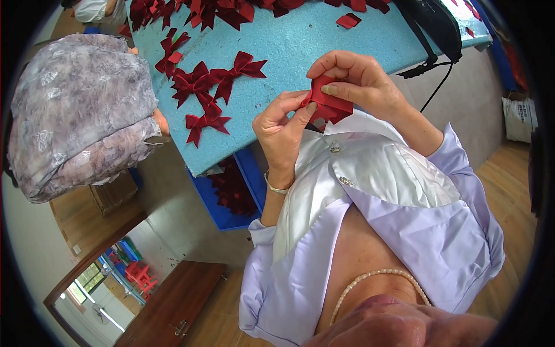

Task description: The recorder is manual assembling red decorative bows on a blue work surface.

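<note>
Close to my chest, at the near edge of the table, both hands pinch a red ribbon bow (338,110). My left hand (282,124) grips its left side, with thumb and forefinger pressed together. Over its upper part, my right hand (370,84) closes with the thumb on a brighter red folded part. The fingers cover much of the bow, so its centre is hard to make out. Left of my hands, several dark red velvet bows (193,82) lie on the light blue table (289,52).
A heap of red bows (214,8) covers the table's far side, with a loose red piece (348,21) nearby. A black bag (430,29) hangs over the right edge. Below stands a blue bin (250,173) of dark red bows. Another person in patterned clothing (87,110) sits at left.
</note>
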{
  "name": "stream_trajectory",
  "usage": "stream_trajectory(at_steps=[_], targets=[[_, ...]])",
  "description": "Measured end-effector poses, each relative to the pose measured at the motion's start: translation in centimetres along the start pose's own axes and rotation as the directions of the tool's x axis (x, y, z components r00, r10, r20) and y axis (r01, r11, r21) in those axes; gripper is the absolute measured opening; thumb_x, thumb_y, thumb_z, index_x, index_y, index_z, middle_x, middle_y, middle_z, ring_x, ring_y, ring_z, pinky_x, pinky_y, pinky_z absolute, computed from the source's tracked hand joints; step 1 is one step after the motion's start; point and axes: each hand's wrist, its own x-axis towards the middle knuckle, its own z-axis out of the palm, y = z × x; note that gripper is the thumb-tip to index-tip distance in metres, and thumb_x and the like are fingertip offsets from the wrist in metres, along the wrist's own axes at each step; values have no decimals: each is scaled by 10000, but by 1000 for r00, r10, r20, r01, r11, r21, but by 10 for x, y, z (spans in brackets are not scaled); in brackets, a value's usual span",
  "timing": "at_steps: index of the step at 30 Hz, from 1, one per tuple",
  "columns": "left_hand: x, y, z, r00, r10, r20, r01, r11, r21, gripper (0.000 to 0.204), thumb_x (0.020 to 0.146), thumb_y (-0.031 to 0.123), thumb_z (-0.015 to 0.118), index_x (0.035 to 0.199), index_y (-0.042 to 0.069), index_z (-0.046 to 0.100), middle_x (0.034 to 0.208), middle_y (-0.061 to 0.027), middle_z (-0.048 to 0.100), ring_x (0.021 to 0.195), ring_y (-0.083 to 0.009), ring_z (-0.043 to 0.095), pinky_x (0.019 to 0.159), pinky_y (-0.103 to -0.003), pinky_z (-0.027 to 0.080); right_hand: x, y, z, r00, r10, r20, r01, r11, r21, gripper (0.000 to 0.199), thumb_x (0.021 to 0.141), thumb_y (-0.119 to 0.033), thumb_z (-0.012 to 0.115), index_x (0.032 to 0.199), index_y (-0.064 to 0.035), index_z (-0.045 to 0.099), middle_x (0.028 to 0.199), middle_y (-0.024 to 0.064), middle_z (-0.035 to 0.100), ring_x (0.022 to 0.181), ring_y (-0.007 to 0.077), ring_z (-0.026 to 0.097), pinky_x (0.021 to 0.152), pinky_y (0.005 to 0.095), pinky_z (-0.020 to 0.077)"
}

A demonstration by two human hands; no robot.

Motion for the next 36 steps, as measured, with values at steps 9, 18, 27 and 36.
stream_trajectory(at_steps=[9, 18, 27, 36], targets=[[1, -2, 4, 976, 218, 7, -209, 929, 304, 133, 789, -96, 730, 906, -36, 708, 906, -93, 728, 776, -107, 633, 637, -229, 476, 1, -8, 6, 956, -288, 60, 270, 781, -563, 310, 869, 86, 572, 1174, 36, 574, 848, 105, 699, 790, 137, 666, 715, 262, 510], [-2, -2, 2, 989, 135, -65, -118, 967, 224, 113, 814, -79, 717, 915, -31, 711, 890, -79, 716, 760, -86, 604, 640, -218, 459, -4, 1, 8, 981, -158, -114, 89, 885, -458, 250, 874, 15, 675, 1117, 21, 613, 846, 60, 697, 773, 99, 646, 685, 238, 504], [-3, -3, 4, 994, 79, -74, -72, 994, 85, 90, 863, -29, 717, 953, -34, 714, 909, -79, 710, 789, -90, 613, 707, -217, 491, -2, -4, 10, 982, 22, -185, -79, 948, -307, 137, 859, -87, 740, 901, 9, 652, 798, 19, 661, 711, 50, 583, 614, 216, 476], [-5, 1, 9, 990, -51, -129, 43, 997, -63, 111, 903, 18, 710, 994, -44, 709, 922, -47, 698, 805, -79, 621, 727, -217, 509, -4, 4, 16, 954, -205, -217, 76, 870, -487, 119, 831, -47, 738, 910, 8, 667, 778, 26, 676, 678, 58, 590, 584, 218, 476]])
